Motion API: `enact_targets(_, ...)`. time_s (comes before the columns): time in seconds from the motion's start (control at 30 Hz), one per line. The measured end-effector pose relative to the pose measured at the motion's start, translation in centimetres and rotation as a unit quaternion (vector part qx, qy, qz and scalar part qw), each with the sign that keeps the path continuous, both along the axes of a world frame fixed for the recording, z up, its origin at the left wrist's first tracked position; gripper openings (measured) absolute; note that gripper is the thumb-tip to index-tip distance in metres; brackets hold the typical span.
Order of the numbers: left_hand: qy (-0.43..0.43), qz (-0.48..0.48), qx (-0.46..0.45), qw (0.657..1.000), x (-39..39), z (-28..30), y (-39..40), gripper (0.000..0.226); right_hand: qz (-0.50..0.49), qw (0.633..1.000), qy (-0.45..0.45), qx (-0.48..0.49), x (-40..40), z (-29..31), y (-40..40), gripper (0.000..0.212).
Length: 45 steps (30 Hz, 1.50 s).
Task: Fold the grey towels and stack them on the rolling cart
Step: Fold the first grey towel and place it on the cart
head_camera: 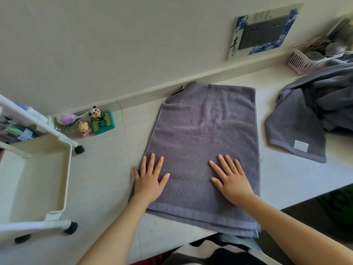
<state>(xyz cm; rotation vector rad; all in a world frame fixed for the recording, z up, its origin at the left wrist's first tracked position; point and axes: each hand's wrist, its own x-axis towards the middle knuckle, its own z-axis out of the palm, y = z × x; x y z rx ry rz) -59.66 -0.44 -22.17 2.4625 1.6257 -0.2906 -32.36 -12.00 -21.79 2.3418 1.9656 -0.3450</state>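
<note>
Left hand point(150, 181) and right hand point(232, 181) are pressing flat, fingers spread, gripping nothing, on grey towel point(202, 150); long axis is running away toward wall; rolling cart point(65, 169) is probably nearer the left.

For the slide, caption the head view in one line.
Both hands, left and right, press flat on a grey towel beside the rolling cart.

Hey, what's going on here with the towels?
A person is folding grey towels on a pale counter. Both the left hand and the right hand lie flat, fingers spread, on the near end of a partly folded grey towel. A heap of unfolded grey towels waits at the right. The rolling cart stands at the left, and the tray that shows holds no towels yet.
</note>
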Motion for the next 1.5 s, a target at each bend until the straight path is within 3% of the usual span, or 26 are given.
enact_targets(0.07, -0.001, -0.011, 0.023, 1.000, 1.0, 0.7, -0.3, 0.079, 0.007, 0.999, 0.035, 0.009, -1.2, 0.3, -0.4, 0.056)
enact_targets(0.2, -0.029, -0.172, 0.028, 0.984, 1.8, -0.2, -3.7, 0.061, 0.119, 0.991, 0.057, 0.037, -3.8, -0.3, -3.3, 0.052)
enact_targets(0.4, -0.057, -0.125, 0.021, 0.990, -1.8, -0.4, -4.9, 0.067, 0.103, 0.988, 0.072, 0.084, -2.8, -0.5, -5.9, 0.050)
enact_targets(0.5, -0.192, -0.172, 0.011, 0.966, -2.4, -0.3, -5.8, 0.049, 0.137, 0.967, 0.163, 0.140, -3.4, -0.2, -6.7, 0.040)
enact_targets(0.63, -0.335, -0.114, -0.021, 0.935, -2.4, -0.6, -8.3, 0.020, 0.143, 0.954, 0.220, 0.148, -4.8, -0.8, -7.2, 0.038)
enact_targets(0.83, -0.306, -0.098, -0.078, 0.944, -1.9, -0.2, -9.6, 0.035, 0.114, 0.957, 0.213, 0.159, -5.8, -1.2, -7.0, 0.030)
enact_targets(0.93, -0.294, -0.095, -0.084, 0.947, -1.8, 0.0, -9.5, 0.038, 0.070, 0.955, 0.242, 0.155, -6.2, -1.2, -6.3, 0.022)
enact_targets(1.1, -0.281, -0.080, -0.071, 0.954, -1.0, 0.4, -9.6, 0.054, 0.012, 0.941, 0.313, 0.127, -6.0, -0.7, -5.7, 0.030)
enact_targets(1.23, -0.289, -0.045, -0.063, 0.954, -0.1, 1.3, -9.2, 0.047, -0.020, 0.939, 0.335, 0.071, -5.7, 0.8, -4.9, 0.027)
enact_targets(1.3, -0.287, -0.032, -0.068, 0.955, 0.3, 1.7, -8.6, 0.047, -0.046, 0.925, 0.377, 0.028, -5.4, 1.5, -4.6, 0.014)
enact_targets(1.4, -0.279, -0.027, -0.105, 0.954, 0.6, 2.7, -7.5, 0.042, -0.117, 0.869, 0.481, -0.009, -4.5, 3.0, -4.3, 0.015)
enact_targets(1.5, -0.286, -0.009, -0.197, 0.938, 0.7, 4.8, -5.8, 0.027, -0.151, 0.830, 0.536, -0.037, -2.9, 5.1, -4.1, 0.012)
